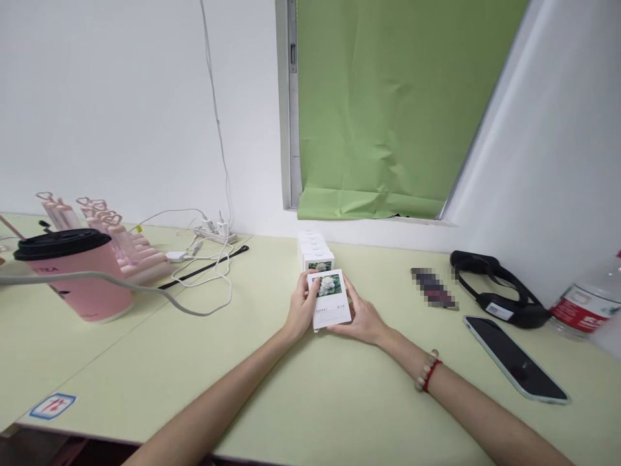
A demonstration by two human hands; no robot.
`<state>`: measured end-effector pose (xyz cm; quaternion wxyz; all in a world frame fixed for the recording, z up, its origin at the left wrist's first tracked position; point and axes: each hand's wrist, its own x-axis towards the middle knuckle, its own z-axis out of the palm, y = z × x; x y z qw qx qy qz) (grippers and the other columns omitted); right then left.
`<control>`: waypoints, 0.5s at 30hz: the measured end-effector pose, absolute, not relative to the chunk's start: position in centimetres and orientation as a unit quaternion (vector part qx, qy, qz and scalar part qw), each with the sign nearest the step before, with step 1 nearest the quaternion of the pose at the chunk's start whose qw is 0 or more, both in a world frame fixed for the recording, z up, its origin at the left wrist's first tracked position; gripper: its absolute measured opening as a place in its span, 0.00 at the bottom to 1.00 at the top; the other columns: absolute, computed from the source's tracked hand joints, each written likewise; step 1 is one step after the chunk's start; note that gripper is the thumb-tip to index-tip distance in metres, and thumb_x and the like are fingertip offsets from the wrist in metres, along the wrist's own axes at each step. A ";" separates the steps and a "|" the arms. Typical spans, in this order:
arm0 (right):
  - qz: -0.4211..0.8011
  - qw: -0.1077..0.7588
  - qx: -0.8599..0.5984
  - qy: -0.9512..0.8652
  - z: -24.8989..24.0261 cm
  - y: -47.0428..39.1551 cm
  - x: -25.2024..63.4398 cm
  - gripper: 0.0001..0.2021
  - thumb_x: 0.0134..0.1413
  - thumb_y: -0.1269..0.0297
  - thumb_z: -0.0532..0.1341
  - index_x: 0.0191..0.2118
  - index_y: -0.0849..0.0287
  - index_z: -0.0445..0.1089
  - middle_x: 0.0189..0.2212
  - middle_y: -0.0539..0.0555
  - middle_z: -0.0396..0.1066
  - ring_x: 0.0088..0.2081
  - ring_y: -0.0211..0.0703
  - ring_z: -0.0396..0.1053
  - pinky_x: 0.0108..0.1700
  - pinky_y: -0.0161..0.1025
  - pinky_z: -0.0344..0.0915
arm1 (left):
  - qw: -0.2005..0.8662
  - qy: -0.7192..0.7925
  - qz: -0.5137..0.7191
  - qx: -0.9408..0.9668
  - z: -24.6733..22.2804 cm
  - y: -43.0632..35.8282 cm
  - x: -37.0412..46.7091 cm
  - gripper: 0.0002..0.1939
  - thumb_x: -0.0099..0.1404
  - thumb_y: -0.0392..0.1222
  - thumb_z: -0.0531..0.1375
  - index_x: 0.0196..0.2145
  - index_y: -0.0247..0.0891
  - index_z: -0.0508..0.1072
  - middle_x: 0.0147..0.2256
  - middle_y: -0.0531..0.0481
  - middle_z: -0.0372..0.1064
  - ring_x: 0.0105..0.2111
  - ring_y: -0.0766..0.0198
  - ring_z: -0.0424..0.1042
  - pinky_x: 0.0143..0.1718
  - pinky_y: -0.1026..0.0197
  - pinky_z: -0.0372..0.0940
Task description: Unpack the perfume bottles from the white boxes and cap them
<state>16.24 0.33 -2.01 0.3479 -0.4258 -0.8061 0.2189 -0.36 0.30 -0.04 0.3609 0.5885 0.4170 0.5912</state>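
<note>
Between my two hands is a stack of white cards (332, 309), its top card printed with a white flower on green leaves and small lines of text. My left hand (301, 304) grips its left side, thumb lying over the picture. On the right edge, the fingers of my right hand (363, 318) are closed around the stack. Just beyond it, a row of white card stacks (315, 249) runs back toward the wall, the nearest showing a similar flower picture. How many cards I hold cannot be made out.
At left stand a pink cup (80, 285) with a black lid and several pink tubes (130, 249). A white cable (213, 313) loops across the table near a power strip (216, 234). At right lie a phone (517, 359), a black strapped headset (504, 291) and a bottle (585, 304).
</note>
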 end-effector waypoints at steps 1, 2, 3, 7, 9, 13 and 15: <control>0.218 0.344 -0.426 -0.808 -2.0 0.3 16.2 0.53 0.36 0.51 0.66 0.64 0.52 0.32 0.46 0.56 0.68 0.40 0.48 0.70 0.40 0.43 0.65 | 0.362 0.416 0.592 0.587 0.0 0.3 -0.3 0.20 0.61 0.57 0.50 0.44 0.40 0.60 0.33 0.53 0.67 0.28 0.68 0.68 0.26 0.66 0.65; 0.218 0.342 -0.426 -0.809 -2.0 0.3 16.2 0.53 0.37 0.51 0.65 0.64 0.51 0.31 0.46 0.55 0.69 0.40 0.48 0.70 0.40 0.43 0.65 | 0.360 0.415 0.594 0.588 0.1 0.2 -0.3 0.20 0.61 0.57 0.50 0.44 0.41 0.60 0.34 0.52 0.67 0.28 0.68 0.68 0.27 0.66 0.65; 0.219 0.341 -0.427 -0.808 -2.1 0.3 16.2 0.52 0.38 0.50 0.65 0.64 0.51 0.31 0.47 0.55 0.68 0.40 0.48 0.70 0.40 0.43 0.65 | 0.354 0.415 0.595 0.591 0.1 0.2 -0.3 0.19 0.62 0.56 0.49 0.44 0.41 0.60 0.34 0.52 0.68 0.29 0.68 0.68 0.27 0.66 0.65; 0.219 0.351 -0.436 -0.799 -2.6 0.8 16.1 0.56 0.34 0.51 0.67 0.63 0.50 0.28 0.51 0.56 0.65 0.40 0.47 0.70 0.39 0.42 0.65 | 0.293 0.433 0.563 0.640 -0.1 0.2 -0.6 0.19 0.63 0.54 0.48 0.47 0.42 0.59 0.39 0.51 0.68 0.31 0.66 0.69 0.30 0.65 0.65; 0.215 0.352 -0.448 -0.793 -2.9 1.1 16.0 0.57 0.34 0.53 0.68 0.64 0.51 0.28 0.50 0.57 0.65 0.39 0.46 0.70 0.38 0.41 0.65 | 0.236 0.451 0.532 0.676 -0.4 0.4 -0.9 0.18 0.64 0.53 0.47 0.49 0.43 0.59 0.40 0.51 0.68 0.33 0.65 0.69 0.33 0.64 0.65; 0.217 0.349 -0.465 -0.784 -3.3 1.5 16.0 0.43 0.49 0.56 0.59 0.64 0.56 0.30 0.38 0.55 0.71 0.27 0.39 0.68 0.32 0.38 0.63 | 0.082 0.471 0.470 0.742 -0.8 1.2 -1.9 0.16 0.64 0.49 0.50 0.48 0.44 0.62 0.41 0.50 0.66 0.33 0.67 0.68 0.33 0.65 0.64; 0.212 0.348 -0.467 -0.785 -3.4 1.5 16.0 0.38 0.53 0.57 0.55 0.63 0.59 0.33 0.30 0.51 0.71 0.24 0.38 0.67 0.30 0.37 0.61 | 0.026 0.466 0.468 0.750 -0.8 1.5 -2.3 0.14 0.64 0.48 0.51 0.47 0.44 0.62 0.40 0.51 0.64 0.31 0.68 0.67 0.30 0.66 0.64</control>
